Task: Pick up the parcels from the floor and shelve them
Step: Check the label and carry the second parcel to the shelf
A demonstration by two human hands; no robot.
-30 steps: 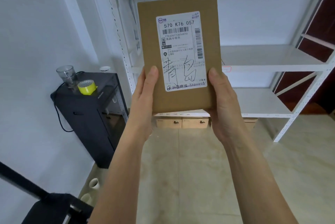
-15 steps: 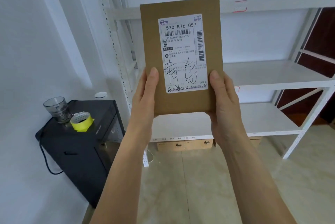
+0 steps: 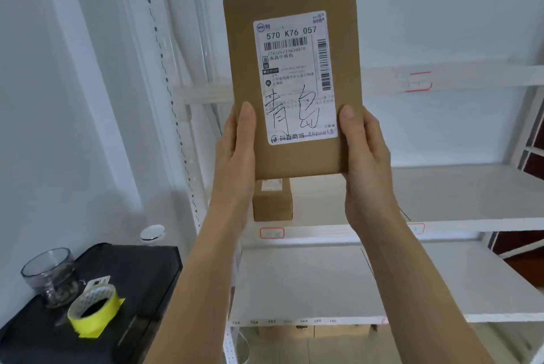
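1. You've got the flat parcel (image 3: 294, 81) upright in front of the white shelf unit (image 3: 441, 196), label facing you. Your left hand (image 3: 235, 154) is clamped on its lower left edge and your right hand (image 3: 365, 154) on the lower right, thumbs on the front.
2. The middle shelf already has a small box (image 3: 272, 201) sitting near its left front corner, right below the parcel you're holding. I'd go for the bare stretch to the right of that box so you don't knock it.
3. Tip the parcel flat (or keep it standing if that's how you sort), slide it in over the shelf's front lip, and let go only once it's fully resting.
4. Label outward, honestly, so it's easy to read later.
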